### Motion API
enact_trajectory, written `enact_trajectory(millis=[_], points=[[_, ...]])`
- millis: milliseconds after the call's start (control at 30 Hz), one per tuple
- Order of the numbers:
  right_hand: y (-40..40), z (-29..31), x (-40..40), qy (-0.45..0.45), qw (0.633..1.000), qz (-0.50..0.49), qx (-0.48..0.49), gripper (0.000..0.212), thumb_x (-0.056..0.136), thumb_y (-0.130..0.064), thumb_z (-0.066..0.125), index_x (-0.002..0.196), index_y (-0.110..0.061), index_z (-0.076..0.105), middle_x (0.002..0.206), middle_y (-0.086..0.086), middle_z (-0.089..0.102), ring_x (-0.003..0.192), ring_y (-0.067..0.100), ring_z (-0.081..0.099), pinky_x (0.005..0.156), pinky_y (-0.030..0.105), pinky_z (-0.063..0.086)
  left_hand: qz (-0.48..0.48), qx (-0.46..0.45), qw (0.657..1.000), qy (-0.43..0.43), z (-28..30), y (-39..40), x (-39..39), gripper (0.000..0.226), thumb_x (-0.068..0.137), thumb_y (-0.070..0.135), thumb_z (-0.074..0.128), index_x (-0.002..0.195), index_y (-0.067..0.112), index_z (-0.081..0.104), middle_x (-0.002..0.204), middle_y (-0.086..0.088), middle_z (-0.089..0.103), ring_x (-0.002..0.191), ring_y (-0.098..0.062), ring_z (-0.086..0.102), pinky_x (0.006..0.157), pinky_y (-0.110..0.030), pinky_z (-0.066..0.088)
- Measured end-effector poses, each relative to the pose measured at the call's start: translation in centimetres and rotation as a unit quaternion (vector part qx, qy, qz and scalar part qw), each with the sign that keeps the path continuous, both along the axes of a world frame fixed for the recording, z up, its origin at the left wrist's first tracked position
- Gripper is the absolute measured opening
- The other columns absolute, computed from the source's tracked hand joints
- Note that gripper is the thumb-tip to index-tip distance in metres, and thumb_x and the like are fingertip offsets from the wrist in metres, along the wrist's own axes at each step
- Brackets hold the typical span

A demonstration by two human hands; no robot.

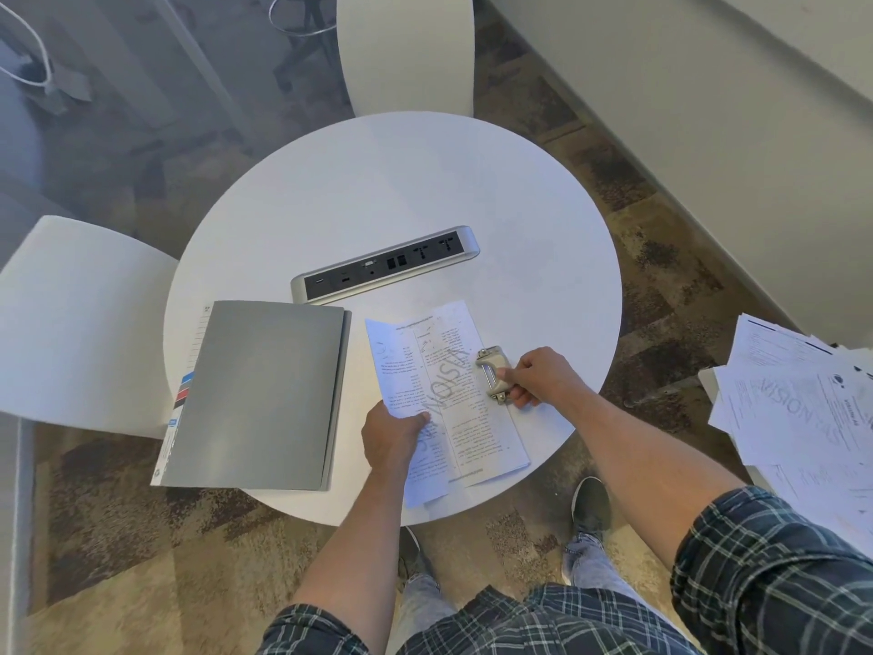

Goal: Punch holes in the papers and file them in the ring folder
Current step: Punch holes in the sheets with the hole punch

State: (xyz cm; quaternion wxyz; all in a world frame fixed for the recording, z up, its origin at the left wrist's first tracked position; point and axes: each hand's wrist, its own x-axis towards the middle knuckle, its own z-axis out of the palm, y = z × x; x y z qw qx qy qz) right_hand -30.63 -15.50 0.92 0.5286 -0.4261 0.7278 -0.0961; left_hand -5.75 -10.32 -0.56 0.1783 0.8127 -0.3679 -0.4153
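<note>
A few printed papers (444,390) lie on the round white table (392,191), near its front edge. My left hand (392,439) grips their left side, which is lifted and curled. A beige hole punch (492,374) sits at the papers' right edge, and my right hand (538,376) is closed on it. The grey ring folder (260,394) lies shut to the left of the papers, with coloured index tabs showing along its left side.
A silver power and socket strip (385,264) is set in the table behind the papers. A loose pile of more printed sheets (803,413) rests on a surface at the right. White chairs stand at the left (80,323) and far side (406,54).
</note>
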Motion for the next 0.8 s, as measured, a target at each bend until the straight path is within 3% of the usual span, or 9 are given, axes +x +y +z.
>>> enact_trajectory(millis=[67, 200, 333, 567, 700, 800], points=[[0.0, -0.4, -0.5, -0.003, 1.0, -0.013, 0.007, 0.04, 0.085, -0.039, 0.081, 0.071, -0.007, 0.062, 0.07, 0.014, 0.075, 0.058, 0.024, 0.069, 0.072, 0.039, 0.063, 0.004, 0.005, 1.0, 0.004, 0.1, -0.1, 0.0, 0.028, 0.076, 0.028, 0.086, 0.092, 0.019, 0.064, 0.094, 0.001, 0.072, 0.076, -0.018, 0.069, 0.066, -0.03, 0.055], [-0.1, -0.8, -1.0, 0.051, 0.998, -0.001, 0.029, 0.052, 0.078, -0.057, 0.081, 0.059, -0.013, 0.059, 0.057, 0.004, 0.067, 0.048, 0.018, 0.059, 0.063, 0.033, 0.053, 0.002, 0.015, 1.0, 0.009, 0.2, -0.1, 0.2, 0.032, 0.075, 0.029, 0.087, 0.095, 0.017, 0.065, 0.096, 0.001, 0.072, 0.075, -0.017, 0.069, 0.063, -0.029, 0.055], [-0.7, -0.9, -0.7, 0.178, 0.981, 0.054, 0.059, 0.058, 0.075, -0.076, 0.068, 0.061, -0.02, 0.063, 0.064, -0.003, 0.068, 0.062, 0.017, 0.064, 0.066, 0.031, 0.048, 0.004, 0.02, 1.0, 0.017, -0.1, -0.2, 0.3, 0.032, 0.075, 0.03, 0.087, 0.094, 0.018, 0.064, 0.095, 0.001, 0.072, 0.075, -0.017, 0.069, 0.063, -0.029, 0.055], [-2.7, -1.0, -0.4, 0.237, 0.964, 0.098, 0.075, 0.054, 0.074, -0.069, 0.075, 0.062, -0.018, 0.067, 0.072, -0.001, 0.07, 0.07, 0.018, 0.067, 0.074, 0.033, 0.051, 0.0, 0.022, 0.999, 0.037, -0.5, -0.3, 0.6, 0.029, 0.074, 0.03, 0.087, 0.09, 0.021, 0.064, 0.093, 0.004, 0.072, 0.076, -0.015, 0.07, 0.064, -0.029, 0.056], [-2.5, -1.2, -0.2, 0.262, 0.955, 0.134, 0.023, 0.052, 0.077, -0.07, 0.072, 0.085, -0.019, 0.065, 0.081, -0.004, 0.069, 0.078, 0.017, 0.067, 0.08, 0.036, 0.055, -0.004, 0.02, 0.999, 0.04, 0.0, -0.5, 0.7, 0.031, 0.076, 0.03, 0.086, 0.096, 0.018, 0.065, 0.095, 0.004, 0.072, 0.074, -0.013, 0.069, 0.058, -0.024, 0.051], [-2.0, -0.8, -0.4, 0.194, 0.975, 0.11, -0.016, 0.044, 0.077, -0.064, 0.076, 0.094, -0.026, 0.061, 0.09, -0.009, 0.064, 0.086, 0.012, 0.062, 0.079, 0.035, 0.052, 0.001, 0.02, 0.999, 0.048, 0.4, -0.4, 0.6, 0.029, 0.076, 0.027, 0.086, 0.095, 0.018, 0.066, 0.095, 0.002, 0.073, 0.074, -0.014, 0.07, 0.057, -0.024, 0.049]])
